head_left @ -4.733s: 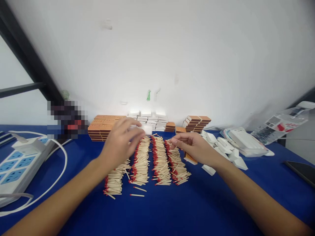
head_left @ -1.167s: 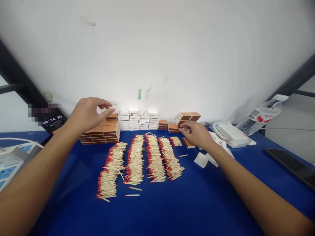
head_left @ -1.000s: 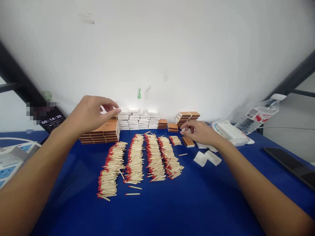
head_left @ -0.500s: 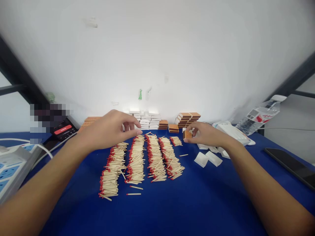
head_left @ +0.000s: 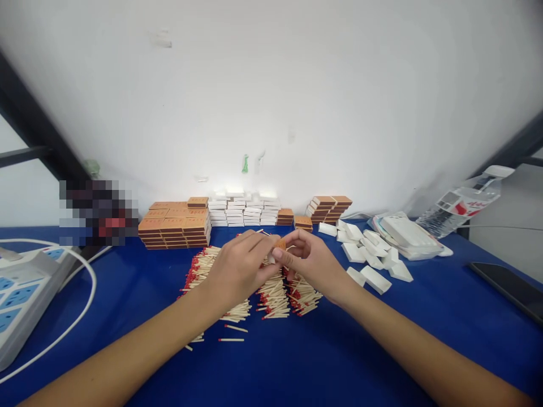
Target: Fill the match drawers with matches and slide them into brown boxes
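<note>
My left hand point(head_left: 240, 268) and my right hand point(head_left: 311, 263) meet above the rows of red-tipped matches point(head_left: 275, 294) on the blue table point(head_left: 297, 356). Between their fingertips sits a small orange matchbox point(head_left: 279, 245), pinched from both sides. The hands cover the middle of the match rows. Behind them stands a stack of orange matchboxes point(head_left: 176, 223) at the left and a stack of white inner trays point(head_left: 244, 208) in the middle.
Loose white trays point(head_left: 369, 257) lie to the right, with another orange stack point(head_left: 328, 206) behind them. A white power strip point(head_left: 21, 285) with its cable lies at the far left. A plastic packet point(head_left: 409, 234), a bottle point(head_left: 462, 203) and a dark phone point(head_left: 509, 285) are at the right.
My left hand came back from the orange stack at the left to the middle. My right hand picked up an orange matchbox from the right and brought it to meet the left.
</note>
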The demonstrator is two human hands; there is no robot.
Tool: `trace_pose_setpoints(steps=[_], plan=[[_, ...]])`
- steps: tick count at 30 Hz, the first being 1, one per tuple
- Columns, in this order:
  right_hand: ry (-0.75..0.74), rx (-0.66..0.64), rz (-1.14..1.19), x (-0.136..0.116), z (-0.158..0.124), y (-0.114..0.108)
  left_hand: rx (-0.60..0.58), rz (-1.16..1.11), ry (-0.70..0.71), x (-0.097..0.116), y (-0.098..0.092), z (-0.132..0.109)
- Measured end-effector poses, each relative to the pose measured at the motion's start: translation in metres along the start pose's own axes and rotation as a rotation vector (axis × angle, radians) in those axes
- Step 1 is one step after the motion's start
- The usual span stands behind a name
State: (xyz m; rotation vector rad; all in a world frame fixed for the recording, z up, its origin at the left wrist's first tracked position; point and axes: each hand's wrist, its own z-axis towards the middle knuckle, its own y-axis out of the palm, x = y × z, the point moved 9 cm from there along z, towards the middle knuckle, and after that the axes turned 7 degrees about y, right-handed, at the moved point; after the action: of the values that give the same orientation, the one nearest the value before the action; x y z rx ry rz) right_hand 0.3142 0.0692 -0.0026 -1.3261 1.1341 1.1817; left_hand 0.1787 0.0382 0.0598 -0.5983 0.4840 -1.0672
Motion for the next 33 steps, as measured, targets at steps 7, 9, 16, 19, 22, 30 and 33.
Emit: trace_pose_setpoints(steps=[7, 9, 16, 19, 22, 30, 33], plan=[[-0.056, -0.005, 0.144, -0.007, -0.002, -0.005, 0.098, -0.125, -0.196, -0.027, -0.007, -0.006], [-0.070, 0.012, 0.156, -0.006, -0.003, -0.005, 0.082, -0.146, -0.205, -0.027, -0.006, -0.006], [-0.077, 0.152, 0.197, -0.004, -0.004, -0.019, 0.064, -0.154, -0.193, -0.029, -0.005, -0.006], [-0.091, 0.142, 0.182, -0.007, -0.005, -0.018, 0.069, -0.163, -0.211, -0.031, -0.005, -0.008], [-0.122, 0.079, 0.136, -0.012, -0.007, -0.011, 0.078, -0.173, -0.209, -0.030, -0.007, -0.007], [-0.101, 0.085, 0.103, -0.008, -0.006, -0.013, 0.011, -0.164, -0.242, -0.036, 0.000, -0.008], [-0.045, 0.125, 0.136, -0.003, -0.002, -0.020, -0.031, -0.146, -0.267, -0.041, 0.002, -0.009]])
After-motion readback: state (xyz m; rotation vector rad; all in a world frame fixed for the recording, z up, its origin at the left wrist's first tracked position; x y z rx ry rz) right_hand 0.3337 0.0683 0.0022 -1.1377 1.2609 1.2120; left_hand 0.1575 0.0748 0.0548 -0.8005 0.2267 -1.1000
